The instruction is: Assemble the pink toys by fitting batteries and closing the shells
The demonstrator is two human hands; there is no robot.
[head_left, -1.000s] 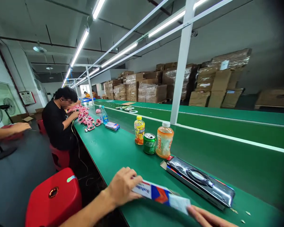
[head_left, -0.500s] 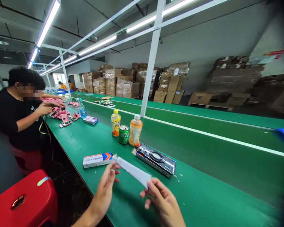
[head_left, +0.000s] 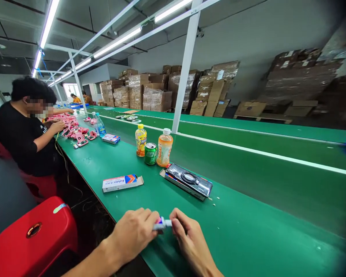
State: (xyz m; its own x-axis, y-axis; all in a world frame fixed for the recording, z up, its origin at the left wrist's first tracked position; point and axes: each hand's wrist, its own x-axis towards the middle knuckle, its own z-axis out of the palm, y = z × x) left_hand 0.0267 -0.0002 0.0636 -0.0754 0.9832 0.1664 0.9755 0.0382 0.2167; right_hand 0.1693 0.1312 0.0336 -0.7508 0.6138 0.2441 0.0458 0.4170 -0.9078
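My left hand (head_left: 137, 234) is wrapped round a small tube (head_left: 159, 224), most of it hidden in the fist. The fingers of my right hand (head_left: 187, 238) pinch the narrow light tip at the tube's right end. Beyond my hands lies a white Kafuter box (head_left: 117, 184) with its right flap open. A shiny dark phone-like object (head_left: 190, 179) rests on another long box to the right.
Behind stand a yellow bottle (head_left: 140, 141), a green can (head_left: 150, 154) and an orange bottle (head_left: 164, 149). Pink pieces (head_left: 77, 132) lie near a seated person (head_left: 20, 127) at left. A red stool (head_left: 34, 238) is beside the green table (head_left: 248, 227).
My left hand has closed round the tube, which has turned and dropped lower between my hands. My right hand has moved to its tip. The person at left has drawn their hands back.
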